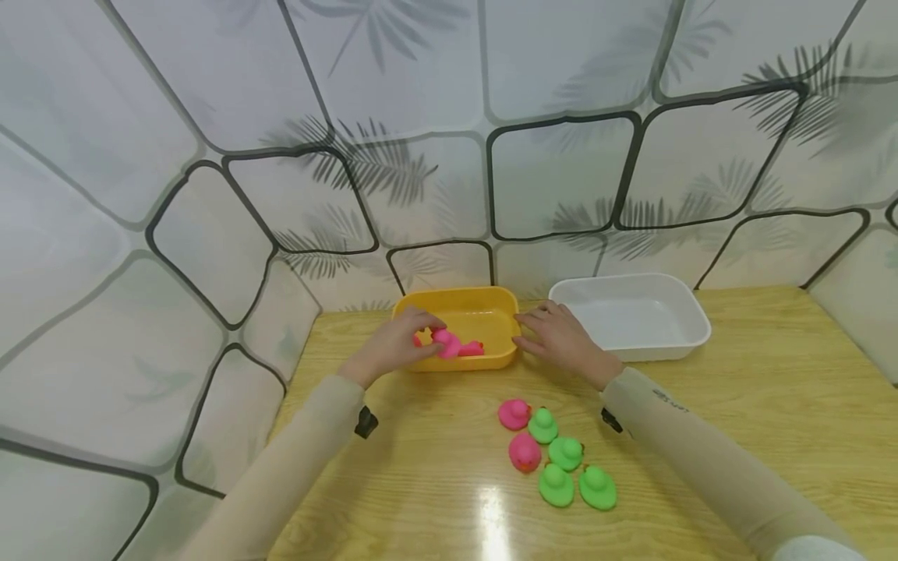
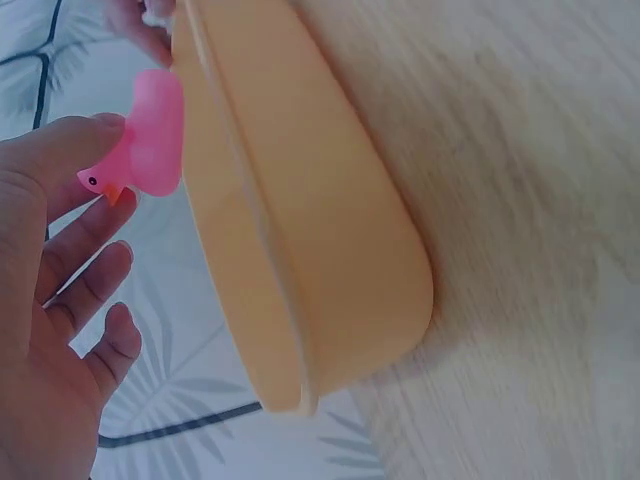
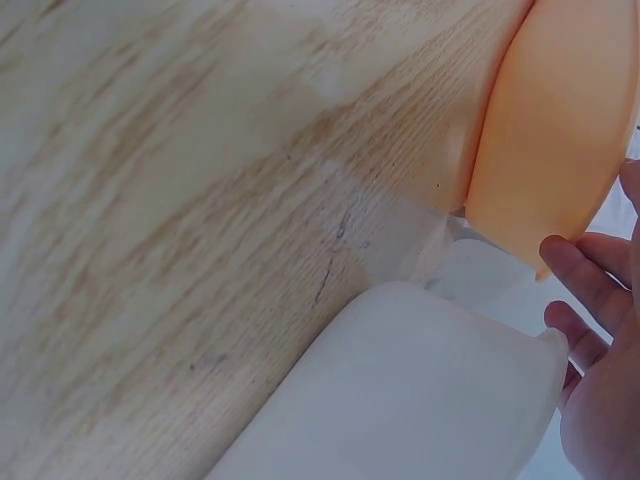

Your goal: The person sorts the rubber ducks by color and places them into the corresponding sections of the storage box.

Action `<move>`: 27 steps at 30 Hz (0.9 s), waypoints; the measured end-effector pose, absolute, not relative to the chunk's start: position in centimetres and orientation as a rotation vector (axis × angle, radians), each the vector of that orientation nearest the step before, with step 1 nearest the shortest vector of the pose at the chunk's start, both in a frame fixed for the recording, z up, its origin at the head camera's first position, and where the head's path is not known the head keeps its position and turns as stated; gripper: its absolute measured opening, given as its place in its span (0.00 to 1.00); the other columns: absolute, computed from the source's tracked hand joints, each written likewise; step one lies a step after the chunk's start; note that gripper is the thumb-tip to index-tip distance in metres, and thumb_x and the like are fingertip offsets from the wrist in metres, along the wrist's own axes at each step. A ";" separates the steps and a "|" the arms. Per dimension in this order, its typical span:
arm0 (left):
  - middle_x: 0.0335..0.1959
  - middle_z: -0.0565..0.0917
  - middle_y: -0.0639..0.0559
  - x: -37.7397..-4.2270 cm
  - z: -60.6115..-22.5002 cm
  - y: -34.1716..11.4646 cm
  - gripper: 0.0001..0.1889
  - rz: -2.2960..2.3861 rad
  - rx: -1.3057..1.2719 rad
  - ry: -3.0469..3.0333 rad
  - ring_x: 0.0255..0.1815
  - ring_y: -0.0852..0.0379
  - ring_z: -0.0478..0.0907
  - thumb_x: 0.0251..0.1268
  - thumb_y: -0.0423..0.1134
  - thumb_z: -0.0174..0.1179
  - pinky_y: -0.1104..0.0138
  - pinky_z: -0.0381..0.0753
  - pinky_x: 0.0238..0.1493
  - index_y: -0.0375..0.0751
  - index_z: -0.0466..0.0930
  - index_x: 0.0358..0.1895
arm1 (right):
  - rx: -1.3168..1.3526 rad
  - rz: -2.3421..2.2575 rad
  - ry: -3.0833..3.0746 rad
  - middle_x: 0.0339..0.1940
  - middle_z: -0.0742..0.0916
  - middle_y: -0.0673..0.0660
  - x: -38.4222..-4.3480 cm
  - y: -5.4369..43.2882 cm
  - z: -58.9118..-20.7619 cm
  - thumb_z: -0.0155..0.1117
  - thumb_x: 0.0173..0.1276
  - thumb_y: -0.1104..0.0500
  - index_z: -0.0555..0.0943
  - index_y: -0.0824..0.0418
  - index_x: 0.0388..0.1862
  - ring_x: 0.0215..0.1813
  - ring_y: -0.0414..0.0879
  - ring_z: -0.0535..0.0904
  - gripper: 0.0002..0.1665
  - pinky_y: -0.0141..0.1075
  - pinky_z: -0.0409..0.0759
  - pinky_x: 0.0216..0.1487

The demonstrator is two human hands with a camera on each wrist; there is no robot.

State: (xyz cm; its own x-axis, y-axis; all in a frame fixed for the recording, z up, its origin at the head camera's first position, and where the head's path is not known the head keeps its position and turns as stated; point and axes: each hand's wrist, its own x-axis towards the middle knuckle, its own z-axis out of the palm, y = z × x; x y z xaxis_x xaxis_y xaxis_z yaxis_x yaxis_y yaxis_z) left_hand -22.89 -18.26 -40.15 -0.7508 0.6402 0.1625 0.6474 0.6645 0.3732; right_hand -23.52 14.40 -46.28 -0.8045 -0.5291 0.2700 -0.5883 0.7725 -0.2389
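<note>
My left hand pinches a pink rubber duck between thumb and fingers, over the left part of the yellow tray. Inside that tray lie other pink ducks, partly hidden by the hand and the held duck. At the tray's right end, the fingertips of my right hand touch the rim, fingers loosely extended. In the right wrist view, the right hand is also close to the corner of the white tray.
The white tray stands right of the yellow one, near the patterned wall. On the wooden table, in front of the trays, sit two pink ducks and several green ducks in a loose group.
</note>
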 end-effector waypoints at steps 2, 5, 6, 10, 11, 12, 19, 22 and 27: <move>0.45 0.85 0.47 -23.4 -40.0 -18.5 0.15 -0.661 -1.088 -2.840 0.49 0.44 0.77 0.68 0.39 0.71 0.54 0.80 0.50 0.36 0.87 0.53 | 0.884 0.473 -2.778 0.62 0.86 0.61 -23.5 14.4 -46.3 0.63 0.78 0.46 0.80 0.65 0.68 0.62 0.59 0.74 0.30 0.57 0.73 0.62; 0.45 0.86 0.45 -24.3 -39.9 -18.9 0.14 -0.686 -1.079 -2.818 0.50 0.42 0.78 0.68 0.38 0.71 0.52 0.79 0.55 0.34 0.86 0.52 | 0.890 0.479 -2.764 0.62 0.86 0.62 -23.6 14.5 -46.4 0.64 0.77 0.46 0.80 0.66 0.67 0.62 0.59 0.75 0.30 0.57 0.74 0.62; 0.45 0.86 0.44 -24.5 -39.7 -19.0 0.14 -0.689 -1.075 -2.806 0.50 0.41 0.78 0.68 0.37 0.71 0.51 0.78 0.56 0.34 0.86 0.52 | 0.892 0.479 -2.759 0.62 0.87 0.62 -23.6 14.5 -46.5 0.65 0.77 0.47 0.80 0.66 0.67 0.62 0.59 0.75 0.30 0.57 0.74 0.62; 0.45 0.87 0.43 -25.4 -39.0 -19.6 0.15 -0.681 -1.000 -2.779 0.49 0.41 0.79 0.66 0.38 0.72 0.49 0.79 0.56 0.34 0.87 0.51 | 0.896 0.482 -2.752 0.61 0.87 0.62 -23.6 14.5 -46.6 0.65 0.77 0.47 0.80 0.66 0.67 0.62 0.59 0.75 0.30 0.57 0.73 0.62; 0.45 0.87 0.43 -25.6 -38.8 -19.8 0.15 -0.670 -0.976 -2.773 0.49 0.41 0.79 0.66 0.38 0.72 0.49 0.79 0.55 0.35 0.87 0.52 | 0.895 0.482 -2.753 0.61 0.87 0.62 -23.6 14.5 -46.6 0.64 0.77 0.47 0.80 0.66 0.67 0.62 0.59 0.75 0.30 0.57 0.73 0.62; 0.45 0.87 0.43 -25.8 -38.6 -19.9 0.15 -0.664 -0.956 -2.770 0.49 0.42 0.80 0.66 0.39 0.72 0.49 0.79 0.55 0.35 0.87 0.52 | 0.893 0.489 -2.757 0.61 0.87 0.62 -23.6 14.5 -46.6 0.64 0.77 0.47 0.80 0.66 0.67 0.62 0.59 0.75 0.30 0.57 0.73 0.62; 0.49 0.87 0.42 -26.9 -38.2 -20.8 0.18 -0.680 -0.844 -2.832 0.52 0.40 0.79 0.69 0.43 0.71 0.50 0.79 0.56 0.35 0.87 0.55 | 0.888 0.499 -2.772 0.62 0.87 0.62 -23.6 14.4 -46.5 0.64 0.77 0.46 0.80 0.66 0.67 0.62 0.59 0.74 0.30 0.57 0.73 0.63; 0.50 0.87 0.42 -27.1 -38.3 -20.9 0.19 -0.683 -0.807 -2.848 0.52 0.42 0.78 0.69 0.44 0.70 0.50 0.78 0.57 0.35 0.86 0.56 | 0.889 0.473 -2.769 0.61 0.87 0.62 -23.5 14.4 -46.5 0.64 0.77 0.46 0.80 0.66 0.67 0.62 0.59 0.75 0.30 0.58 0.73 0.63; 0.51 0.87 0.41 -27.5 -38.7 -20.9 0.19 -0.714 -0.813 -2.831 0.53 0.42 0.78 0.69 0.42 0.70 0.49 0.77 0.60 0.34 0.86 0.56 | 0.876 0.494 -2.776 0.61 0.87 0.63 -23.4 14.3 -46.3 0.65 0.77 0.47 0.81 0.67 0.67 0.62 0.59 0.75 0.30 0.59 0.72 0.64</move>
State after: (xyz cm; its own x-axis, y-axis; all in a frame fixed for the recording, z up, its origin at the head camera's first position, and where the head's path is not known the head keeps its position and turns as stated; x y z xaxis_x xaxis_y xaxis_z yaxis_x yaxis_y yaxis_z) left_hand -27.48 -20.87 -38.68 -0.8503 0.4737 0.2292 0.5257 0.7459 0.4089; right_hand -23.40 14.31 -46.31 -0.8075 -0.5217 0.2753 -0.5847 0.7698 -0.2561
